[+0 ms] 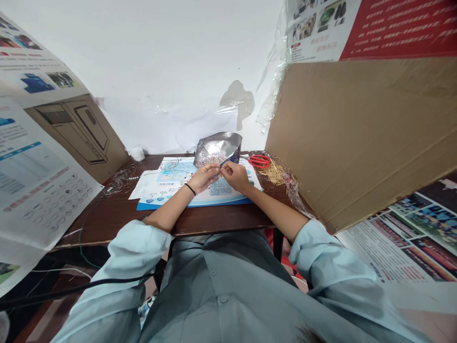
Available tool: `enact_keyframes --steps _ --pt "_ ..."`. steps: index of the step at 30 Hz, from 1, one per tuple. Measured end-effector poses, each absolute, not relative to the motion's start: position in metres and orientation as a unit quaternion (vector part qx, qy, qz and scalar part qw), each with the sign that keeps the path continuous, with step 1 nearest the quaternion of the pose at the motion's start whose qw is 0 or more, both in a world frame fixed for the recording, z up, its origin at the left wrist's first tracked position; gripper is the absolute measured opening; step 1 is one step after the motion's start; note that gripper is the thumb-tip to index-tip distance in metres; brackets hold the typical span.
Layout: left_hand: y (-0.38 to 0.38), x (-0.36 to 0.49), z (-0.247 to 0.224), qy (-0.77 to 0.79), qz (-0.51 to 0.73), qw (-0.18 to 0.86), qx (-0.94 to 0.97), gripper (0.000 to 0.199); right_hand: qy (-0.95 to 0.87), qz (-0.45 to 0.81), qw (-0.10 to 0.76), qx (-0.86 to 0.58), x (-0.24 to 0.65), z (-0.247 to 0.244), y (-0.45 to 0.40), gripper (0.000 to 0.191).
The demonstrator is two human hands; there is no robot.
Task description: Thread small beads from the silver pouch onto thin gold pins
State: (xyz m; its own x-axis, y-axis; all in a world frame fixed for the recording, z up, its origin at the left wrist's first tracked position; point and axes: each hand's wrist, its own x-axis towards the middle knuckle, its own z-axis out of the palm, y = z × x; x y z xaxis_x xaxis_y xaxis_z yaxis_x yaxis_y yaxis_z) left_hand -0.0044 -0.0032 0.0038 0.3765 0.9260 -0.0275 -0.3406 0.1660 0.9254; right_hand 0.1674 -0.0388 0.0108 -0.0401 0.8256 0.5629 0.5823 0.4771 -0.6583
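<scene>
Two bare hands are brought together near the middle of the frame, just in front of the open silver pouch (218,145), in which small coloured bits (214,161) can be seen. The fingers of the right hand (235,175) are curled and pinched together. The fingers of the left hand (204,177) are partly extended, their tips close to the right ones; whether they are closed on anything cannot be told. Anything held between the hands is too small to be made out. A black band (190,189) is worn on the left wrist. The printed sheets (157,189) are spread beneath the hands on the dark worktop (214,220). To the right of the pouch, red-handled scissors (259,161) are seen beside a pile of thin sticks (274,174). Tangled clear thread (119,182) is seen at the worktop's left.
</scene>
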Motion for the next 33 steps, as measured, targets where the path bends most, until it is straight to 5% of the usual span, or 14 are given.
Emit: enact_keyframes --steps 33 --pt "-0.0026 -0.0022 -0.0002 0.333 0.476 0.674 0.457 0.040 -0.697 0.182 0.501 -0.480 0.1668 0.0113 -0.0374 0.008"
